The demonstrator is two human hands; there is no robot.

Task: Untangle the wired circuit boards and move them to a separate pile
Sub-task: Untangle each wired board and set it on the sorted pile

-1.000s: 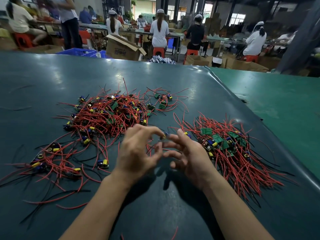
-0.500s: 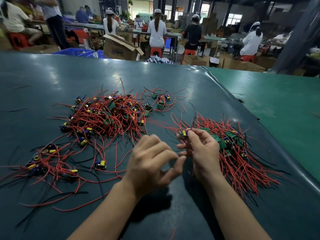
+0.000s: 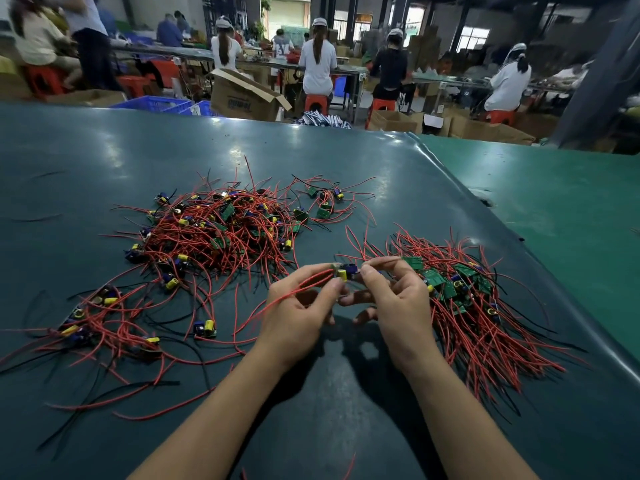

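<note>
A small circuit board (image 3: 346,271) with a yellow and a blue part hangs just above the table between my two hands. My right hand (image 3: 394,306) pinches the board at its right side. My left hand (image 3: 301,313) pinches the board's red wires (image 3: 294,292), which trail down to the left. A tangled pile of wired boards (image 3: 221,233) lies at centre left. A smaller loose cluster (image 3: 104,323) sprawls at the near left. The sorted pile (image 3: 474,306), wires combed toward me, lies just right of my right hand.
The dark green table (image 3: 329,410) meets a lighter green table (image 3: 554,209) along a raised seam at the right. One lone board (image 3: 206,329) lies near my left forearm. Beyond the far edge stand cardboard boxes (image 3: 242,95), blue crates and seated workers.
My hands came back together in front of the sorted pile. My left hand, loose half a second ago, now pinches the red wires of the board in my right hand.
</note>
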